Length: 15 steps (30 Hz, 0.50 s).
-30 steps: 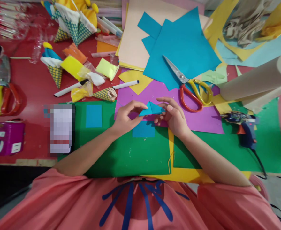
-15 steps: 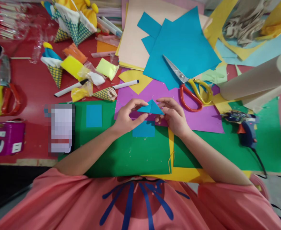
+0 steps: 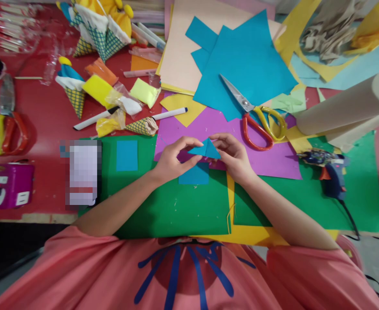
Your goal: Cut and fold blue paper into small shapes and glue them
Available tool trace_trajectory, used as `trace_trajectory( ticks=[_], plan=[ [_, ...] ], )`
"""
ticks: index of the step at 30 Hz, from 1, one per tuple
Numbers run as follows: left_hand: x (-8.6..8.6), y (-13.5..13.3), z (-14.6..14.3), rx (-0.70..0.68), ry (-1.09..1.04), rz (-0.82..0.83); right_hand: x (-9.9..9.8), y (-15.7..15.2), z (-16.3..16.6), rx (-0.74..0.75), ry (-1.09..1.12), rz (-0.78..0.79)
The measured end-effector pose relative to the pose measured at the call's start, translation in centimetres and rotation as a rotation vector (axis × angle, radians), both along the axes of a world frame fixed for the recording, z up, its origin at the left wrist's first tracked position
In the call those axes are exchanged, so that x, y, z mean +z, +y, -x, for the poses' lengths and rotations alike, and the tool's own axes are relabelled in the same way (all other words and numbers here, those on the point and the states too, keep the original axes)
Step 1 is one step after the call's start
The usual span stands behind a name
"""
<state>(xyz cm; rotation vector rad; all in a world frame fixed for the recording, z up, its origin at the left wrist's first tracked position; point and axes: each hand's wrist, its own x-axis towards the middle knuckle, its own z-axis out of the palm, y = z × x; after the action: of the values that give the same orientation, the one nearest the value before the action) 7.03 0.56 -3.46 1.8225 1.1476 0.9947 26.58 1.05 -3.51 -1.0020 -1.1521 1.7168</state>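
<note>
A small blue folded paper triangle (image 3: pixel 205 149) is held up between my two hands, its peak pointing away from me and a crease down its middle. My left hand (image 3: pixel 176 158) pinches its left corner between thumb and fingers. At its right side my right hand (image 3: pixel 235 156) grips the other corner, with some fingers curled behind. Just beneath, a blue paper rectangle (image 3: pixel 193 175) lies on the green sheet (image 3: pixel 163 206), partly hidden by my left hand. Another blue rectangle (image 3: pixel 126 156) lies further left on the green.
Open scissors (image 3: pixel 248 105) lie beyond my right hand on purple paper (image 3: pixel 273 161). A glue gun (image 3: pixel 333 172) rests at right near a paper roll (image 3: pixel 344 105). Clay packets (image 3: pixel 99 91), paper cones (image 3: pixel 73 92) and a marker (image 3: pixel 170 113) are at back left. A phone (image 3: pixel 84 172) lies left.
The paper triangle has shifted slightly to the right and tilted between my fingers. My right fingers have closed in more around its corner. Everything on the table stays where it was.
</note>
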Motion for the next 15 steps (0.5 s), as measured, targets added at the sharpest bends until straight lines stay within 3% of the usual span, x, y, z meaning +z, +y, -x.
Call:
trace_trajectory(
  ticks=[7,15],
  plan=[
    [-0.03,-0.14,-0.07,-0.047,-0.044,0.016,0.37,0.06,0.34,-0.027,-0.018,-0.008],
    [0.03,-0.06,0.03,-0.047,0.043,-0.002,0.30,0.05,0.33,-0.010,-0.052,0.005]
  ],
)
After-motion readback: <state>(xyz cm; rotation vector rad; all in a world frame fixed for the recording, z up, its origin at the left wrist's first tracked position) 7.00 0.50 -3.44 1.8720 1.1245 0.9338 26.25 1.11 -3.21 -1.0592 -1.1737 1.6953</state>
